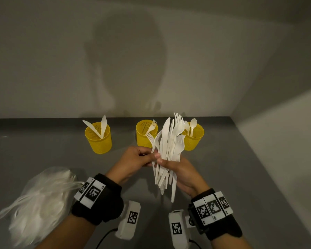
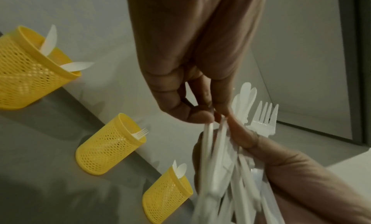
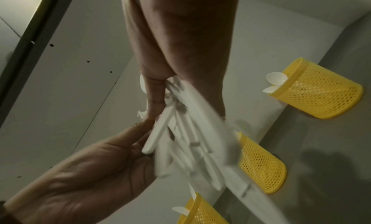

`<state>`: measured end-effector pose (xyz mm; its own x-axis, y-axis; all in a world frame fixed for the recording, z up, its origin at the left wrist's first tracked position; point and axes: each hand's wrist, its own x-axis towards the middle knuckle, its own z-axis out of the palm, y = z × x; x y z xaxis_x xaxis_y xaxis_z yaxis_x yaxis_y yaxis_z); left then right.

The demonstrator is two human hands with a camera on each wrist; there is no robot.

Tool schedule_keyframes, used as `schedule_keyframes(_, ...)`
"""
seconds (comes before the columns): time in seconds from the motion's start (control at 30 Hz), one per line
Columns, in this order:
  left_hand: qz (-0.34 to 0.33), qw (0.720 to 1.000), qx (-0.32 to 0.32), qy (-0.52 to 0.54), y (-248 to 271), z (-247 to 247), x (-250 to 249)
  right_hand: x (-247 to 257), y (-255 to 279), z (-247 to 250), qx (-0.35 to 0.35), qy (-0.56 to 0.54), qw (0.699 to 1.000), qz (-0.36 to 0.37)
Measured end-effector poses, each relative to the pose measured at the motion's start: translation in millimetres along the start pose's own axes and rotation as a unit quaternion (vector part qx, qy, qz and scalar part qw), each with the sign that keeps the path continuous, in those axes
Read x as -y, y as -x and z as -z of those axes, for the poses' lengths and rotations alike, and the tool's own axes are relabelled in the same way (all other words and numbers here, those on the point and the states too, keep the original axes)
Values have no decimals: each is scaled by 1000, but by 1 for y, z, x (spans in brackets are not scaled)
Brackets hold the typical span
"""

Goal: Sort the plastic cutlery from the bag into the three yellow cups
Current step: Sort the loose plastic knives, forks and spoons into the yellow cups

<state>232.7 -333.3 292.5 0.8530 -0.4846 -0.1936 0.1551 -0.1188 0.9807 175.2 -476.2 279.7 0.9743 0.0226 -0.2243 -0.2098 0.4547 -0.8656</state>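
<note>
White plastic cutlery bundle [image 1: 166, 151], smooth with a soft sheen. At eleven, twelve and one o'clock, three yellow plastic mesh cups [image 1: 98, 138], perforated and matt. Grey tabletop [image 1: 43, 151] looks smooth, matt. At eight o'clock, clear crinkled plastic bag [image 1: 38, 200], glossy.

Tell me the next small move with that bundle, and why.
Probably draw the fork that the left hand pinches clear of the bundle and drop it into the middle cup. The right hand grips the mixed bundle upright; the left cup holds knives, the middle one a fork, the right cup spoons.
</note>
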Motion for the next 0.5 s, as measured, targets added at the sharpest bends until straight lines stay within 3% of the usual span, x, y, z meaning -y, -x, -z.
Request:
schedule_keyframes(0.13, 7, 1000, -7, 16, -27, 8, -8, 4, -2, 13, -55, -16, 998, 4)
schedule_keyframes(0.33, -80, 977, -192, -56, -103, 27, -26, 10, -2, 35, -102, -53, 993, 19)
schedule_keyframes(0.5, -92, 955, -222, -171, -146, 25, -7, 13, -3, 41, -114, -56, 991, 30)
